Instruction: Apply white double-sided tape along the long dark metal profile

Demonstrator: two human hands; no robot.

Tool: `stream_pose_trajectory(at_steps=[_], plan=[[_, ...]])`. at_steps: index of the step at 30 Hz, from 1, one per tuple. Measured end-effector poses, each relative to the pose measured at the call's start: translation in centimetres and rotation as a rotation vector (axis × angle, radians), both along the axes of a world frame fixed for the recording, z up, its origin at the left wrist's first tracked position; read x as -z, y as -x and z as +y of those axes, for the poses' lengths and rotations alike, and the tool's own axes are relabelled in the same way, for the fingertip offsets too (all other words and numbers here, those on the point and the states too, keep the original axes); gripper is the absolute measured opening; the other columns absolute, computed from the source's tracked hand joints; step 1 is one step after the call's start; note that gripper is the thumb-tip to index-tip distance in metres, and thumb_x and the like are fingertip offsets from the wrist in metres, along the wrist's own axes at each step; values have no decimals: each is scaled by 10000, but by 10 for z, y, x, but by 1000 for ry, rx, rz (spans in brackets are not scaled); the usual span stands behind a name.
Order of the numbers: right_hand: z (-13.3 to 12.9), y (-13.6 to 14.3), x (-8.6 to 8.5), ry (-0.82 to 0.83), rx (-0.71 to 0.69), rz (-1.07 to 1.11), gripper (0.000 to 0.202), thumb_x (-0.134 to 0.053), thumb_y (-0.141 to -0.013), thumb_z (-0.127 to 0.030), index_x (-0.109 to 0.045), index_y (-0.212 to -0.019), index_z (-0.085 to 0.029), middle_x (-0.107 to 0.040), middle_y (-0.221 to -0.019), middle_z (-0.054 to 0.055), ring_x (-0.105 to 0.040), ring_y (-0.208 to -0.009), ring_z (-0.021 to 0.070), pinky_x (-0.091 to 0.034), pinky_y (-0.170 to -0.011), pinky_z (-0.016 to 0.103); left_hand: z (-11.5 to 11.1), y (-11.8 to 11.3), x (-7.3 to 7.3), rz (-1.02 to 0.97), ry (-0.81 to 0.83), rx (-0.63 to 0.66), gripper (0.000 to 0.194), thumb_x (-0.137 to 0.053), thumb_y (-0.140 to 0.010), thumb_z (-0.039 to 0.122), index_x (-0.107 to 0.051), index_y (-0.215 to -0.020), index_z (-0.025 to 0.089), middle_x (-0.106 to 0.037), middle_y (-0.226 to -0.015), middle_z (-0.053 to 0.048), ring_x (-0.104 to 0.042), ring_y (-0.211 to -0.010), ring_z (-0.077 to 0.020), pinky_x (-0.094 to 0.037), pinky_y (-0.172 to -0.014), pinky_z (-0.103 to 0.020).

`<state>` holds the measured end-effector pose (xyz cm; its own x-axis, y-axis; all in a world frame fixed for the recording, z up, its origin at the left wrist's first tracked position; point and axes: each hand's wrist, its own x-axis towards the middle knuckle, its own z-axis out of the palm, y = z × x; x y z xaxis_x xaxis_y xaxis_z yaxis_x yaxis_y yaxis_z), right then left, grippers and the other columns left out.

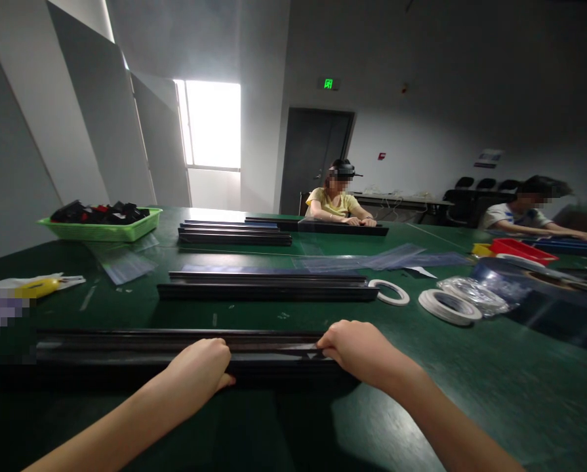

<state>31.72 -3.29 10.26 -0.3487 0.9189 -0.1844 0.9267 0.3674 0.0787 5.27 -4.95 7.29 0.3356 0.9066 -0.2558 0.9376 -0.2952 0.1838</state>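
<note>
A long black channel-shaped profile (106,357) lies across the green table (421,406) in front of me. My left hand (202,367) is closed over its middle, fingers wrapped on the near edge with the thumb below. My right hand (355,347) is closed in a pinch at the profile's right end, on the tip of a thin strip (293,347) that lies along the channel. Just behind, a second black profile (268,290) lies parallel, with a white tape ring (394,293) at its right end.
Further back are stacked black profiles (234,237), clear plastic strips (386,257) and a green basket (101,229) of dark parts. Tape rolls (449,307), a large film roll (534,282) and a red tray (522,250) stand right. Two people sit across the table.
</note>
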Motion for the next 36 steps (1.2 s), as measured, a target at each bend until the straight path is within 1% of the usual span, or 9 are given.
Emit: stream_pose_trajectory(at_steps=[3, 5, 8, 11, 17, 22, 27, 32, 36], plan=[[1, -9, 5, -3, -41, 70, 262, -494, -879, -305, -748, -940, -292, -752, -923, 29, -688, -882, 211, -442, -680, 244, -2, -3, 1, -2, -65, 16, 273, -604, -817, 356, -705, -946, 138, -701, -1018, -147, -663, -957, -296, -509, -842, -366], [1, -11, 7, -17, -47, 94, 290, -460, -904, -334, -744, -941, -287, -750, -924, 30, -687, -871, 203, -437, -668, 238, -2, -3, 7, 10, -106, 22, 310, -607, -810, 393, -693, -935, 122, -697, -997, -155, -665, -929, -301, -519, -820, -379], [-1, -10, 8, -43, -43, 96, 314, -436, -913, -339, -740, -910, -262, -748, -910, 42, -688, -833, 204, -429, -633, 238, 0, -2, 16, 31, -152, 42, 378, -616, -796, 456, -682, -940, 112, -688, -995, -159, -660, -924, -305, -517, -828, -388], [-3, -6, 8, -49, -21, 75, 325, -431, -913, -344, -737, -886, -239, -744, -882, 63, -688, -812, 215, -431, -626, 248, 1, -3, 21, 52, -177, 53, 443, -623, -783, 502, -681, -950, 95, -675, -1028, -174, -651, -951, -312, -507, -864, -389], [-5, -2, 10, -37, 38, 40, 347, -416, -920, -373, -736, -919, -239, -739, -899, 87, -687, -827, 232, -446, -649, 267, 2, -5, 24, 103, -197, 62, 480, -634, -769, 523, -683, -968, 90, -660, -1093, -201, -621, -1031, -313, -484, -933, -381], [-3, -4, 14, -41, 47, 39, 358, -405, -920, -384, -737, -925, -250, -739, -904, 86, -686, -836, 249, -453, -654, 286, 5, -3, 31, 70, -228, 32, 478, -669, -711, 527, -677, -955, 115, -652, -1088, -173, -624, -1002, -301, -509, -871, -357], [-3, -5, 16, -31, 47, 50, 361, -395, -923, -383, -733, -934, -257, -740, -917, 85, -687, -844, 257, -456, -654, 298, 4, -4, 29, 68, -195, 44, 461, -661, -714, 491, -677, -969, 108, -650, -1056, -168, -624, -973, -311, -517, -841, -387], [-3, -5, 15, -39, 48, 53, 358, -402, -918, -380, -733, -906, -245, -740, -901, 86, -686, -827, 248, -441, -633, 284, 3, -5, 21, 63, -152, 67, 518, -663, -711, 475, -651, -1124, 163, -637, -1121, -155, -604, -1036, -332, -518, -840, -429], [-3, -5, 16, -24, 50, 54, 356, -396, -920, -376, -730, -926, -254, -739, -912, 82, -684, -826, 242, -438, -630, 283, 4, -6, 20, 54, -162, 87, 577, -661, -715, 489, -611, -1218, 213, -630, -1158, -147, -585, -1081, -344, -505, -868, -464]])
